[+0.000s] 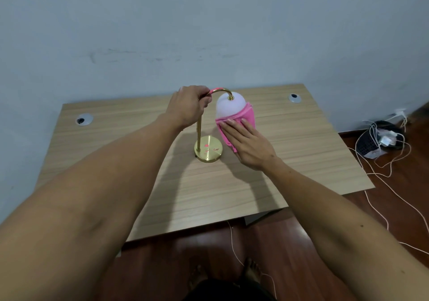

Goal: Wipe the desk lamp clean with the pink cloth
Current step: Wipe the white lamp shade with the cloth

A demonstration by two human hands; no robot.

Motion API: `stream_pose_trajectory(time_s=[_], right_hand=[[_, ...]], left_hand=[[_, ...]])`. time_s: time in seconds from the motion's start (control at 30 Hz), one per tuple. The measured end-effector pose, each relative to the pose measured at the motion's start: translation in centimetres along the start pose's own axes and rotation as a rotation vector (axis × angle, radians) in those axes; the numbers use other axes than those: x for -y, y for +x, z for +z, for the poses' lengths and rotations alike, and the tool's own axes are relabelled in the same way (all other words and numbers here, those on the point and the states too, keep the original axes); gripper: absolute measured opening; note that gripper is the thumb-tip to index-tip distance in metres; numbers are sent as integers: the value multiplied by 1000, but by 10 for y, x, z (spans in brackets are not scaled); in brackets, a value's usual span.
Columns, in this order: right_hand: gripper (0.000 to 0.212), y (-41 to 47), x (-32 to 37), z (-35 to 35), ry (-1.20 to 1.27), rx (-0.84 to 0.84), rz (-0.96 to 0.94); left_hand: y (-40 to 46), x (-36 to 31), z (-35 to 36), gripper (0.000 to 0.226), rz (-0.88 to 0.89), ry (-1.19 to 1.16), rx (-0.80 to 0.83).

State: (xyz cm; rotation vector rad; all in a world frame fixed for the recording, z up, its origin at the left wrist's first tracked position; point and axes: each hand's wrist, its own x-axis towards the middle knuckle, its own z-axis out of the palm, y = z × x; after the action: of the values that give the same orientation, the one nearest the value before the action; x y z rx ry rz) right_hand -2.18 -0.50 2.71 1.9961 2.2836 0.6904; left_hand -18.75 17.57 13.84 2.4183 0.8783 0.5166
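A desk lamp stands on the wooden desk [301, 156]: round brass base [209, 149], thin brass stem curving over the top, and a white frosted shade [228, 106] hanging from the curve. My left hand [189, 105] is closed around the top of the stem where it bends. The pink cloth [246, 119] is wrapped around the lower part of the shade. My right hand [248, 142] lies flat with fingers together, pressing the cloth against the shade's near side. The shade's lower half is hidden by cloth and hand.
Two grey cable grommets [84, 119] [294, 98] sit in the desk's far corners. The desk backs onto a pale wall. On the dark wooden floor to the right lie a black basket [376, 142] and loose white cables [383, 180]. My bare feet show below the desk's near edge.
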Motion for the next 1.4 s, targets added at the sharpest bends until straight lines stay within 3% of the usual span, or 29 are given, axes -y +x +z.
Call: stream_pose_trajectory(time_s=[0.23,0.5,0.73,1.03,1.13,1.23,1.33,1.4], right_hand=[[60,44,-3,-12,68,-94,97],[63,-8,-31,5,76,-34,-110],[57,37,-29,-14,184,-138,-6],[61,1,-41,5,38,18,-234],[64,-24,-54,5,53,81,-222],[61,-46,-67,4,167,226,-3],[36,-47,-73,-8,520,388,632],[41,-34,-77,-15,788,322,1041]], left_hand=[[1,-2,-2,19,12,39,19],[1,-1,-1,16,-3,22,15],[2,-1,-1,17,15,53,11],[1,-1,-2,16,4,33,16],[1,-1,-2,16,-4,29,14],[2,-1,0,16,-9,22,5],[1,-1,1,16,-15,17,-1],[1,-2,1,16,-13,23,-4]])
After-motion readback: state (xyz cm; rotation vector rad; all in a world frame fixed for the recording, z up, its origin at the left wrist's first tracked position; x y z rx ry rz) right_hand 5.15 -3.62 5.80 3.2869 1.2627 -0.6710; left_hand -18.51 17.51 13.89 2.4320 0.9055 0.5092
